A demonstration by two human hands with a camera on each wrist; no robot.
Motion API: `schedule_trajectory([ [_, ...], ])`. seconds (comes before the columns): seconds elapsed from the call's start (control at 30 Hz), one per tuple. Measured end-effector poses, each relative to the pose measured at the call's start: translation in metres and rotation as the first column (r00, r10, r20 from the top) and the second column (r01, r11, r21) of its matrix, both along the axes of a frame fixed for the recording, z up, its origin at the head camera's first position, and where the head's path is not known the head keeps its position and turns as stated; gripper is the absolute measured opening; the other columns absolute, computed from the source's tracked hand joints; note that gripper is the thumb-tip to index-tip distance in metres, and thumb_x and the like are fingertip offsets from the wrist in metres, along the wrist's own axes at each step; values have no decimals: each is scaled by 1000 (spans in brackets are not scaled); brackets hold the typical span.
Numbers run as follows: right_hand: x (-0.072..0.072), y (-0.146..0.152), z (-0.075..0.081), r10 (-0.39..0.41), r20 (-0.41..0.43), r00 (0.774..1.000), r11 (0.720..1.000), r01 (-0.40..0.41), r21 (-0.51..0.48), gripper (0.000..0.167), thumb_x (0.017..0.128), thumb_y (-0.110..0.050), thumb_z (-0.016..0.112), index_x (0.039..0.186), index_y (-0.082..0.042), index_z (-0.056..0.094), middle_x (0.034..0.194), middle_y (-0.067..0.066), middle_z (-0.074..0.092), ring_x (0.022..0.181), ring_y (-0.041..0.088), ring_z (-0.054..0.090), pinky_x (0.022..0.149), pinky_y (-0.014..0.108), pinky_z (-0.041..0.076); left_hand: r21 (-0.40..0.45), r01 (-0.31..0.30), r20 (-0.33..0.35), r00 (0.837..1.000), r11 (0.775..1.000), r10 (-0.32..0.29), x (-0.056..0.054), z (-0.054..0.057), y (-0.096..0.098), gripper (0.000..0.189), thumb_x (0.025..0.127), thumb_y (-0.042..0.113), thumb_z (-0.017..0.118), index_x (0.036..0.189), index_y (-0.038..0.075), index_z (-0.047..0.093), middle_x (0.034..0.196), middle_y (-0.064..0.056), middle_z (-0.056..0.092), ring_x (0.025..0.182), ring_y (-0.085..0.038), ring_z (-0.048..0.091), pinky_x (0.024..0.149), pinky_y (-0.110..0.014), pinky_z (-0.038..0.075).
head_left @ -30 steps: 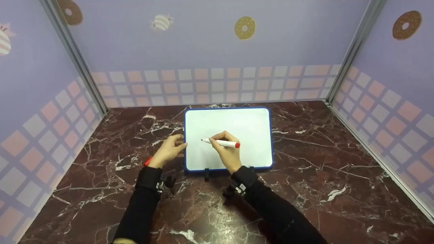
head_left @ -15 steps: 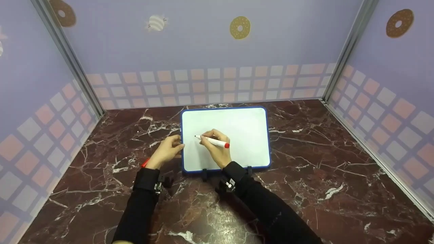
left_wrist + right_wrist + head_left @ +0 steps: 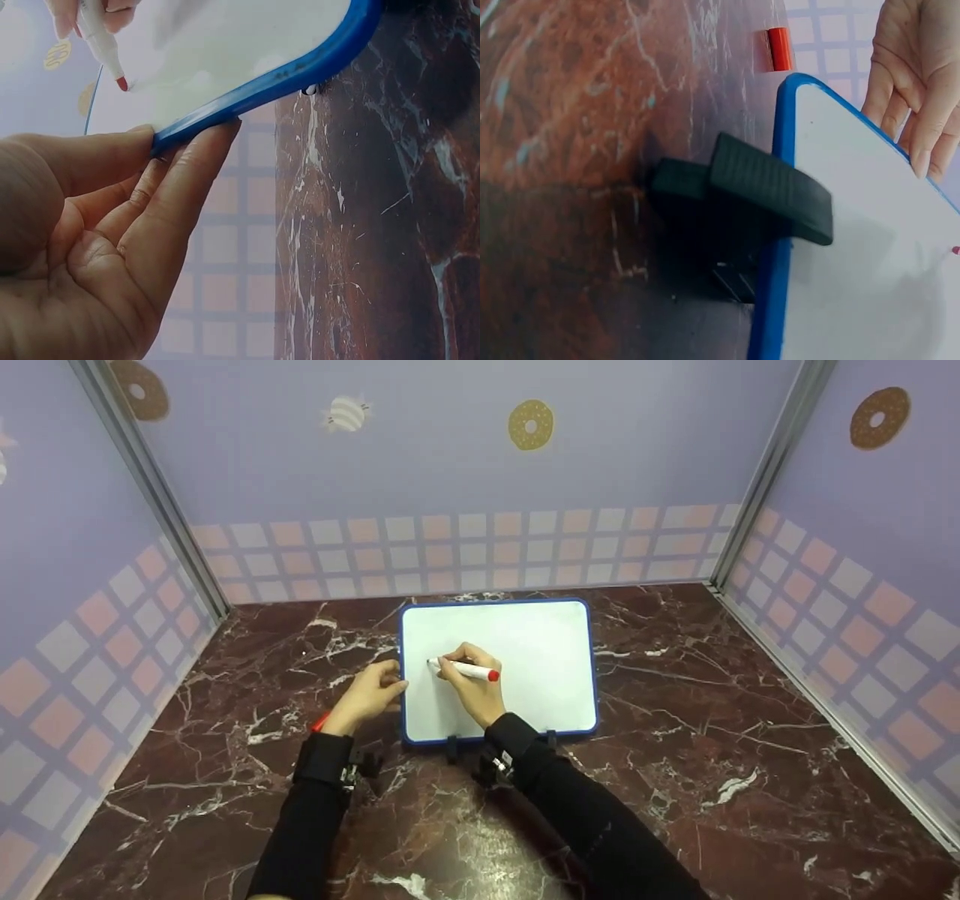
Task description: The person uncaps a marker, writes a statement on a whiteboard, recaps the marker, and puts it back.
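A small whiteboard (image 3: 540,660) with a blue frame stands propped in the middle of the table. My left hand (image 3: 367,694) holds its left edge, thumb on the front and fingers behind, as the left wrist view shows. In my right hand (image 3: 476,682) is a white marker (image 3: 472,668) with a red end, pinched like a pen. Its tip (image 3: 122,84) looks red in the left wrist view and is at the board's surface, towards the left side. A small faint mark lies beside the tip. The right hand itself is out of the right wrist view.
A black stand (image 3: 757,195) grips the board's lower edge. A red cylindrical object (image 3: 780,49) lies on the dark marbled table (image 3: 720,780), partly hidden behind the left wrist in the head view. Patterned walls (image 3: 450,472) enclose the back and sides.
My right hand has carried the marker left and slightly up across the board, most of it in the first half second. The left hand keeps its hold on the edge.
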State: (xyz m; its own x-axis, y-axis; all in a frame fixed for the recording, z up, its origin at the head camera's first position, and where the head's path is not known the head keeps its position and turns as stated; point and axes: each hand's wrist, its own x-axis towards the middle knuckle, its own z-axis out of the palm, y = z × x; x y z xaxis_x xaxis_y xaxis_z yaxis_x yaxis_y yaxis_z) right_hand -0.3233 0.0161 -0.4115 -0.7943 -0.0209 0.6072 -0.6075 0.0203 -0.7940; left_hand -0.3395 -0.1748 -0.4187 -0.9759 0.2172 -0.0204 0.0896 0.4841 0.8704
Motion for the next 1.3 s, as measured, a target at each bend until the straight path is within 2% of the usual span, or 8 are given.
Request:
schedule_trajectory([
  [0.33,-1,-1,1,-8,-23,1000,999,8,35,11,88,11,63,78,15,59,80,30,67,71,42,70,64,19,60,11,-2,3,1000,1000,2,1,1,0,49,101,3,50,144,-16,33,136,-41,48,118,-49,59,90,-47,60],
  [0.57,2,1,-4,3,-39,999,997,0,71,17,87,13,61,72,15,54,71,28,66,63,41,67,57,12,51,8,2,-10,1000,1000,-1,3,0,1,46,101,1,50,141,-16,37,129,-40,55,114,-47,61,90,-50,60],
  [0.77,7,1,-9,30,-55,998,996,-25,86,19,84,17,59,67,16,50,63,29,63,55,44,62,50,11,42,6,-4,-21,1000,1000,4,3,0,1,44,101,1,51,140,-15,39,130,-40,54,116,-47,60,90,-50,60],
  [0.9,8,0,-9,23,-55,998,996,-18,89,18,82,17,59,66,16,50,61,29,62,54,44,61,49,10,40,8,-4,-26,1000,1000,5,3,0,1,44,100,1,51,140,-16,39,130,-40,53,117,-48,59,90,-51,60],
  [1.07,8,1,-9,13,-31,999,997,-10,80,18,84,16,59,67,16,51,63,29,62,55,44,61,49,11,41,13,-14,-16,1000,1000,14,1,-1,1,46,100,1,51,141,-16,36,133,-41,51,118,-49,58,91,-51,59],
  [1.3,7,1,-9,-51,-49,998,998,53,44,16,86,13,60,71,12,55,67,26,64,55,32,64,51,12,47,12,-26,-16,1000,1000,27,2,0,2,47,100,0,51,141,-16,36,132,-41,52,118,-48,59,91,-51,59],
])
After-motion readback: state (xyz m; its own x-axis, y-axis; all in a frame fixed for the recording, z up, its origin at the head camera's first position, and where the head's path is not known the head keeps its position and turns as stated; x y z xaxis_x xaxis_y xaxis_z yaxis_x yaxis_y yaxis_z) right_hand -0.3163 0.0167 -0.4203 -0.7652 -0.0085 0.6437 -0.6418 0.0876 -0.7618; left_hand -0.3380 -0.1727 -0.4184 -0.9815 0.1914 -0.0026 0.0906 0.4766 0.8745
